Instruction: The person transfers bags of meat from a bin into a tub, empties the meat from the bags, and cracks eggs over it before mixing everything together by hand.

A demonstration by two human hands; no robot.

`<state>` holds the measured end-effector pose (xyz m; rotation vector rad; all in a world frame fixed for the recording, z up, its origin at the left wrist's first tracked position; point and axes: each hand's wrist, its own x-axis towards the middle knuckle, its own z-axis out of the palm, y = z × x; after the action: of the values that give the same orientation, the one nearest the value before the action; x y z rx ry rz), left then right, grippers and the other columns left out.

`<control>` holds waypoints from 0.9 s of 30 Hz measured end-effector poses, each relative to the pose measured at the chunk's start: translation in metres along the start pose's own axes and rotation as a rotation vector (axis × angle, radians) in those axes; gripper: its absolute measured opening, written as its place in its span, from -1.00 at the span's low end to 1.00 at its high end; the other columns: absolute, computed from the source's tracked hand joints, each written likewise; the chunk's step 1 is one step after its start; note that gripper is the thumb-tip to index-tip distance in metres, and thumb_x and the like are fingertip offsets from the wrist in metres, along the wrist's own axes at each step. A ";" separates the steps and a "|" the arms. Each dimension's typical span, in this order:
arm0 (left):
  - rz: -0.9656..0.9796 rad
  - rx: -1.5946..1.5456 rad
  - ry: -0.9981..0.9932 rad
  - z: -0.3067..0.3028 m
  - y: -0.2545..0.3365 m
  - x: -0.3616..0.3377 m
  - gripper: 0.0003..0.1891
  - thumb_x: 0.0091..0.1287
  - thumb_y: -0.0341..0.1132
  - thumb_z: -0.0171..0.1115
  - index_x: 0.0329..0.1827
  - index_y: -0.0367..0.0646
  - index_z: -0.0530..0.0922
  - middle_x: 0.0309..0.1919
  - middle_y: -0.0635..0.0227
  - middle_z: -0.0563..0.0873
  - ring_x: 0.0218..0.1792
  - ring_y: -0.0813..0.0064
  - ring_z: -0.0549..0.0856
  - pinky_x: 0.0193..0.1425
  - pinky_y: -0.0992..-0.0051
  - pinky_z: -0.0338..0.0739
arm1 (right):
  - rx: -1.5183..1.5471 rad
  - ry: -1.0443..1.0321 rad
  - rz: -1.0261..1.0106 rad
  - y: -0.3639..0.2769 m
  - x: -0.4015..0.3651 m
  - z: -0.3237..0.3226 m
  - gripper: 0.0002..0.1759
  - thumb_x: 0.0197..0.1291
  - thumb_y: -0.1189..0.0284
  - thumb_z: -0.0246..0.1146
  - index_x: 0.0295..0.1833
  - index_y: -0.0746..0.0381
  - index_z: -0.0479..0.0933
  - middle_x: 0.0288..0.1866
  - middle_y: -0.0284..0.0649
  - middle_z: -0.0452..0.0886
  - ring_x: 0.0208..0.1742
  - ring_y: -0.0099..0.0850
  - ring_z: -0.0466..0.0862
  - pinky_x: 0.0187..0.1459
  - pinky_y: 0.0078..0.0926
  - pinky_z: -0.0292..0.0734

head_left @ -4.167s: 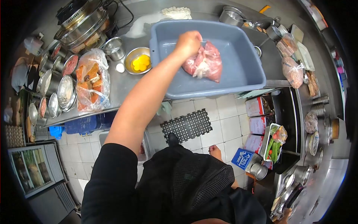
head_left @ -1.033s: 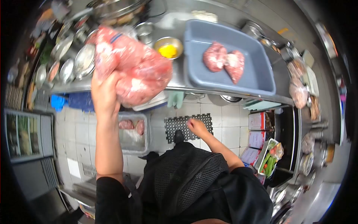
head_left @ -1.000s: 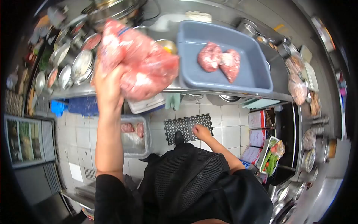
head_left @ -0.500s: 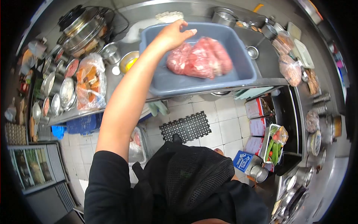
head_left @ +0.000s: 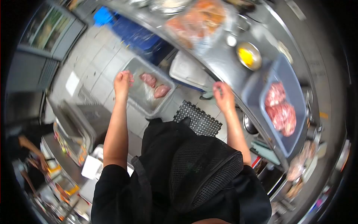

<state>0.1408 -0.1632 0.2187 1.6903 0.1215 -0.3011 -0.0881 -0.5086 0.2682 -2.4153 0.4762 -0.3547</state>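
My left hand (head_left: 123, 84) hovers at the left rim of a translucent plastic tub (head_left: 131, 66) on the floor, fingers loosely curled and apart, with nothing seen in them. Two pieces of raw meat (head_left: 161, 91) lie inside that tub. Near the steel counter's front edge, my right hand (head_left: 223, 98) is raised, its fingers spread and slightly blurred, holding nothing visible. On the counter to the right stands a grey-blue basin (head_left: 274, 140) with large chunks of raw red meat (head_left: 281, 115) in it.
A metal bowl with yellow contents (head_left: 246, 56) and a bag of orange food (head_left: 203, 22) sit on the steel counter (head_left: 220, 61). Below are a white lid (head_left: 188, 71) and a blue bin (head_left: 138, 35). A black mat (head_left: 197, 119) lies on the tiles. Another person's arm (head_left: 33, 147) shows at left.
My view has turned left, towards the floor tub. My left hand has left the basin and come down beside that tub. My right hand has come into view.
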 end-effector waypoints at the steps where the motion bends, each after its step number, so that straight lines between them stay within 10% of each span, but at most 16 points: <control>1: -0.039 -0.018 0.056 -0.026 -0.036 0.000 -0.75 0.38 -0.18 0.07 -0.09 -0.17 0.50 -0.32 0.36 0.64 -0.43 0.57 0.60 -0.38 0.57 0.48 | -0.084 0.032 -0.101 -0.008 0.027 0.009 -0.74 0.10 0.32 0.23 -0.11 0.18 0.53 0.00 -0.09 0.56 0.06 -0.14 0.52 0.06 -0.26 0.41; 7: -0.473 0.078 0.223 -0.091 -0.208 0.005 -0.73 0.27 -0.21 0.16 -0.08 -0.17 0.53 -0.35 0.27 0.66 -0.37 0.43 0.68 -0.34 0.50 0.54 | -0.640 -0.083 -0.197 -0.012 0.116 0.062 -0.36 -0.02 0.27 0.36 0.22 0.17 0.39 0.19 -0.02 0.44 0.25 -0.05 0.37 0.23 -0.13 0.24; 14: -0.293 0.707 -0.136 -0.020 -0.300 0.100 -0.41 0.13 -0.13 0.29 0.24 -0.11 0.38 0.20 0.02 0.44 0.17 0.13 0.49 0.21 0.26 0.41 | -0.590 -0.066 -0.190 0.004 0.123 0.075 -0.32 0.06 0.44 0.33 0.32 0.26 0.28 0.30 0.03 0.35 0.30 -0.06 0.34 0.21 -0.17 0.31; 23: -0.215 1.139 -0.313 0.092 -0.527 0.289 -0.34 0.15 -0.08 0.29 0.35 0.24 0.28 0.44 0.20 0.06 0.36 -0.05 0.21 0.25 -0.10 0.30 | -0.713 0.203 0.235 0.048 0.093 0.006 -0.23 0.17 0.38 0.31 0.40 0.35 0.09 0.23 -0.07 0.36 -0.05 -0.46 0.47 0.04 -0.48 0.42; 27: -0.133 1.239 -0.214 0.127 -0.599 0.326 -0.49 0.24 -0.15 0.16 0.29 0.30 0.34 0.41 0.27 0.12 0.35 -0.07 0.19 0.19 -0.16 0.34 | -0.753 0.266 -0.048 0.035 0.103 0.027 -0.23 0.22 0.24 0.25 0.40 0.36 0.08 0.19 0.00 0.39 0.15 -0.32 0.41 0.18 -0.39 0.30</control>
<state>0.2856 -0.2326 -0.4560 2.8564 -0.1555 -0.7512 0.0056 -0.5626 0.2384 -3.1256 0.7772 -0.6064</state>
